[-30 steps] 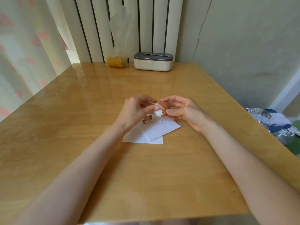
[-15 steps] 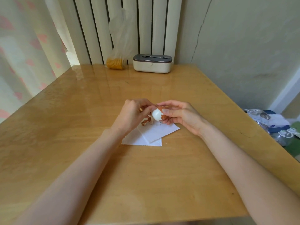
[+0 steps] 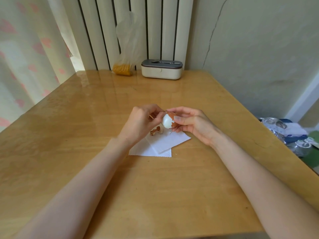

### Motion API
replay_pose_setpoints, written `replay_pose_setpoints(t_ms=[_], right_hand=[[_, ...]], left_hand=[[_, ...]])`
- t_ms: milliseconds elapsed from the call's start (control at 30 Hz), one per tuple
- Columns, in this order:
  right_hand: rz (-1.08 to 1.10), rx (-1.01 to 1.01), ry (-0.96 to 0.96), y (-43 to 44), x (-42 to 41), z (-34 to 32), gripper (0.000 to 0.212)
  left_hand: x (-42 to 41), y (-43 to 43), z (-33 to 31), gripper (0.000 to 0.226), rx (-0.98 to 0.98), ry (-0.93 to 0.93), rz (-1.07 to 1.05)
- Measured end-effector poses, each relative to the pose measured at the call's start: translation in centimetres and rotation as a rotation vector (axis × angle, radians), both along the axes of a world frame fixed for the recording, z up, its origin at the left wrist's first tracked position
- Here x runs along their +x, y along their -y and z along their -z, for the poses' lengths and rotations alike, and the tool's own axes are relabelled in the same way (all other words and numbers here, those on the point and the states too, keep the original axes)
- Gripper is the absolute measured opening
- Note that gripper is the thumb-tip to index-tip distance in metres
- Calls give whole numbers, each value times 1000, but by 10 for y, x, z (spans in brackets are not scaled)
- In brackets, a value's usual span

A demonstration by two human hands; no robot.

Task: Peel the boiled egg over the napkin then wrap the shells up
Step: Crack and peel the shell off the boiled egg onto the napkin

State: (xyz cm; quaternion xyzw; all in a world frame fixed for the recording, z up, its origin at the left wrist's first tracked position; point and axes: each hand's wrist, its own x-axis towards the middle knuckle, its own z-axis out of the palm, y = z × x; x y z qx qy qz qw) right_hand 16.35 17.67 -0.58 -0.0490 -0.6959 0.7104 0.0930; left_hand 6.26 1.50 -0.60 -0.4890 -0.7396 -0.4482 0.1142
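Note:
A boiled egg, white where bared and still brown-shelled on its right side, is held just above the far end of a white napkin. My right hand grips the shelled end between thumb and fingers. My left hand pinches a flake of shell at the egg's upper left edge. Brown shell pieces lie on the napkin beneath my left hand.
The wooden table carries a cream box with a dark lid and a plastic bag with yellow contents at its far edge by the radiator. Packets and foil clutter sit off the table's right side.
More white egg is bared than a second ago. The egg has turned in my right hand, and my left fingers have moved up to its top edge.

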Motion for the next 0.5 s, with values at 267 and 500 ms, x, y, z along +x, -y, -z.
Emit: replay_pose_setpoints(t_ms=[267,500], right_hand=[[-28,23,-9,-1,1,-2,27],[-44,81,-20,-5,3,-2,38]], left_hand=[[-7,-6,5,10,-11,-154,-93],[-14,-4,12,12,-120,-67,-208]])
